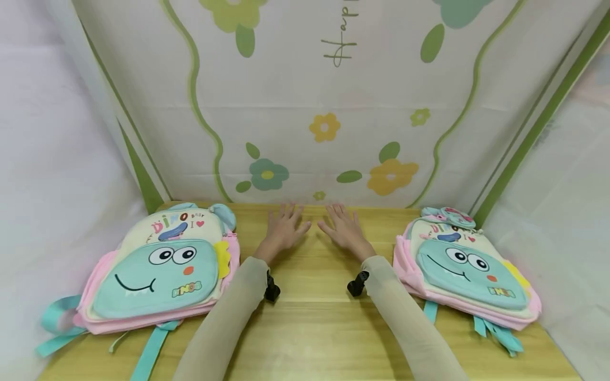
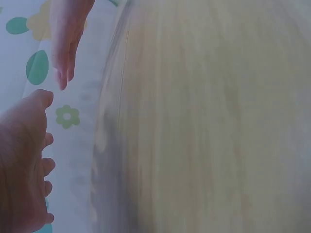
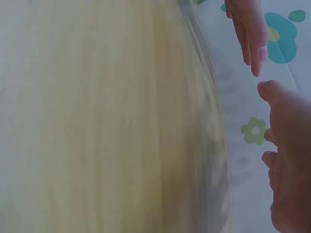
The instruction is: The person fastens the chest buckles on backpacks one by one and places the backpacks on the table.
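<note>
Both hands are held out over the far part of the wooden table (image 1: 305, 328), fingers extended and palms facing down. The left hand (image 1: 282, 233) holds nothing, and the right hand (image 1: 347, 233) beside it is likewise bare, with a gap between the two thumbs. To the left of the arms lies a dinosaur backpack (image 1: 157, 275) in mint, cream and pink, its face upward. A matching dinosaur backpack (image 1: 469, 267) lies to the right of the arms. In the left wrist view, the left hand (image 2: 22, 165) shows spread fingers; the right wrist view shows the right hand (image 3: 291, 160) similarly.
A white cloth backdrop (image 1: 286, 84) with flowers rises behind the table's far edge. White fabric walls stand at left (image 1: 57, 159) and right (image 1: 557, 211). Mint straps (image 1: 154, 349) trail from the left backpack toward the front. Small black devices (image 1: 271, 288) sit at both wrists.
</note>
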Available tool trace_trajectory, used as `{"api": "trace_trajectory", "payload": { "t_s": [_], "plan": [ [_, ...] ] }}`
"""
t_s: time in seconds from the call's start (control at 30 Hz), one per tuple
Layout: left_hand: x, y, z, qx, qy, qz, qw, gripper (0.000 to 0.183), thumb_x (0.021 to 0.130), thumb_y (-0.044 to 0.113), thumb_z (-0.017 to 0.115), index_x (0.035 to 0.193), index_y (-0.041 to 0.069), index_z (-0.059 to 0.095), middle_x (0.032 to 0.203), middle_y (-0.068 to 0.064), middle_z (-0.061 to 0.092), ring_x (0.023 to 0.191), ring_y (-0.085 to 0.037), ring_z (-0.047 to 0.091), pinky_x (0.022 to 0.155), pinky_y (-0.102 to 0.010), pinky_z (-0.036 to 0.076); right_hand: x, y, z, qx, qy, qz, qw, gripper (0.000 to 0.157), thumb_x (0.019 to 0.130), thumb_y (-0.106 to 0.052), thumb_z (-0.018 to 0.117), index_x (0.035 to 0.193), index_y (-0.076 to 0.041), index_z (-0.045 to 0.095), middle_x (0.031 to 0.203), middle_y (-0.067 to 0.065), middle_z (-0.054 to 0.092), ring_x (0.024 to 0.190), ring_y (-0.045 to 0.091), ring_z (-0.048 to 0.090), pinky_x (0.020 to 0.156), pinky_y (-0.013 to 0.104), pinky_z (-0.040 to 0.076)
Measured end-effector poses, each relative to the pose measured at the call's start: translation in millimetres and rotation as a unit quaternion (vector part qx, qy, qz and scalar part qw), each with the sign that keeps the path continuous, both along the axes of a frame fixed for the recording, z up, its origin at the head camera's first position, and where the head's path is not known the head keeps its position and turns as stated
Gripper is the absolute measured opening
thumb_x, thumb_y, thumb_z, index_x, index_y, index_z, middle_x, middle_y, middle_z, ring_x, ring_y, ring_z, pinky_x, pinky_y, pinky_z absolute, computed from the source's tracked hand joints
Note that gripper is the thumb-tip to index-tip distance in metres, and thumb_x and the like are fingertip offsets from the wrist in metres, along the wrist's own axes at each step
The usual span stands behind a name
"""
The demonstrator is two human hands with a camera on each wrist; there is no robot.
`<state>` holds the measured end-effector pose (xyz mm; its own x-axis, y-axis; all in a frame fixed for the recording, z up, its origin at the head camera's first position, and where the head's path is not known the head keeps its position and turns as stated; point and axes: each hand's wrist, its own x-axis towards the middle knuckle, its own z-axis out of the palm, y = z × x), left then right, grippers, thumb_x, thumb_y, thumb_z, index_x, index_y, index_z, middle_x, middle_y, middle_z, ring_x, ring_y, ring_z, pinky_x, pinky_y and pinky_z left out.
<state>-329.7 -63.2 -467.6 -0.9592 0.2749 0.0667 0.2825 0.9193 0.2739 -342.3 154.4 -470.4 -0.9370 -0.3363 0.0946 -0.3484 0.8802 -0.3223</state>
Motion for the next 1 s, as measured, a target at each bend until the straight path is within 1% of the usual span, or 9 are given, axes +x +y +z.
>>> {"api": "trace_trajectory", "payload": {
  "t_s": [0.1, 0.2, 0.37, 0.57, 0.67, 0.77, 0.87, 0.9, 1.0],
  "plan": [
    [2.0, 0, 0.9, 0.003, -0.005, 0.001, 1.0, 0.071, 0.106, 0.058, 0.035, 0.164, 0.021, 0.021, 0.171, -0.012, 0.015, 0.158, -0.039, 0.009, 0.121, -0.071, 0.008, 1.6, 1, 1.7, -0.003, -0.009, 0.002, 1.0, 0.077, 0.106, -0.059, 0.037, 0.164, -0.011, 0.019, 0.171, 0.017, 0.015, 0.159, 0.037, 0.008, 0.122, 0.069, -0.002],
    [0.6, -1, 3.8, 0.009, -0.003, 0.002, 0.9999, 0.07, 0.106, 0.057, 0.036, 0.164, 0.021, 0.02, 0.171, -0.013, 0.016, 0.158, -0.04, 0.01, 0.121, -0.071, 0.01, 2.4, 1, 6.3, -0.002, -0.014, 0.004, 1.0, 0.078, 0.106, -0.06, 0.035, 0.164, -0.011, 0.018, 0.171, 0.017, 0.014, 0.159, 0.037, 0.008, 0.122, 0.069, -0.002],
    [-2.8, -10, 16.0, 0.015, 0.015, 0.001, 0.9998, 0.07, 0.106, 0.057, 0.038, 0.164, 0.019, 0.022, 0.169, -0.017, 0.019, 0.157, -0.042, 0.014, 0.12, -0.072, 0.013, 2.3, -3, 17.0, -0.008, -0.015, 0.009, 1.0, 0.077, 0.105, -0.06, 0.036, 0.164, -0.014, 0.016, 0.171, 0.015, 0.013, 0.159, 0.036, 0.007, 0.123, 0.067, -0.003],
    [-1.2, -33, 44.3, 0.004, 0.038, -0.011, 0.9992, 0.069, 0.106, 0.057, 0.04, 0.16, 0.014, 0.032, 0.168, -0.019, 0.023, 0.155, -0.045, 0.018, 0.12, -0.072, 0.011, -2.7, -13, 29.8, -0.004, 0.01, 0.022, 1.0, 0.078, 0.104, -0.061, 0.038, 0.163, -0.013, 0.022, 0.17, 0.015, 0.018, 0.158, 0.037, 0.012, 0.123, 0.068, 0.001],
    [1.2, -49, 58.3, 0.019, 0.036, -0.015, 0.9991, 0.069, 0.106, 0.054, 0.042, 0.161, 0.014, 0.03, 0.168, -0.02, 0.021, 0.155, -0.047, 0.016, 0.12, -0.073, 0.01, -3.8, -20, 37.4, -0.004, 0.022, 0.034, 0.999, 0.077, 0.104, -0.061, 0.04, 0.163, -0.014, 0.024, 0.17, 0.015, 0.02, 0.158, 0.038, 0.014, 0.122, 0.07, 0.005],
    [4.8, -67, 73.0, 0.014, 0.029, -0.015, 0.9994, 0.07, 0.106, 0.055, 0.04, 0.162, 0.016, 0.025, 0.169, -0.02, 0.017, 0.155, -0.048, 0.013, 0.118, -0.075, 0.009, -3.6, -30, 45.9, -0.011, 0.029, 0.048, 0.998, 0.076, 0.104, -0.058, 0.042, 0.163, -0.014, 0.025, 0.169, 0.016, 0.023, 0.157, 0.039, 0.015, 0.121, 0.071, 0.006],
    [10.0, -85, 85.5, -0.015, 0.034, -0.012, 0.9992, 0.07, 0.106, 0.056, 0.038, 0.163, 0.017, 0.023, 0.169, -0.019, 0.017, 0.155, -0.047, 0.014, 0.118, -0.075, 0.013, -0.1, -41, 55.1, -0.013, 0.026, 0.06, 0.998, 0.075, 0.104, -0.057, 0.044, 0.163, -0.014, 0.024, 0.168, 0.016, 0.024, 0.157, 0.038, 0.015, 0.122, 0.07, 0.007],
    [12.7, -91, 89.3, -0.028, 0.036, -0.01, 0.9989, 0.071, 0.106, 0.056, 0.038, 0.163, 0.017, 0.022, 0.17, -0.018, 0.017, 0.155, -0.046, 0.015, 0.118, -0.075, 0.011, 1.7, -45, 57.5, -0.012, 0.025, 0.065, 0.997, 0.075, 0.104, -0.057, 0.044, 0.163, -0.015, 0.024, 0.169, 0.015, 0.024, 0.157, 0.037, 0.015, 0.122, 0.07, 0.007],
    [23.3, -111, 98.8, -0.039, 0.037, -0.013, 0.9985, 0.073, 0.106, 0.053, 0.044, 0.163, 0.014, 0.022, 0.169, -0.018, 0.018, 0.156, -0.043, 0.016, 0.118, -0.075, 0.013, 8.8, -57, 63.5, 0.002, 0.021, 0.084, 0.996, 0.075, 0.104, -0.059, 0.042, 0.164, -0.017, 0.022, 0.17, 0.012, 0.022, 0.158, 0.035, 0.014, 0.123, 0.067, 0.007]
  ]
}}
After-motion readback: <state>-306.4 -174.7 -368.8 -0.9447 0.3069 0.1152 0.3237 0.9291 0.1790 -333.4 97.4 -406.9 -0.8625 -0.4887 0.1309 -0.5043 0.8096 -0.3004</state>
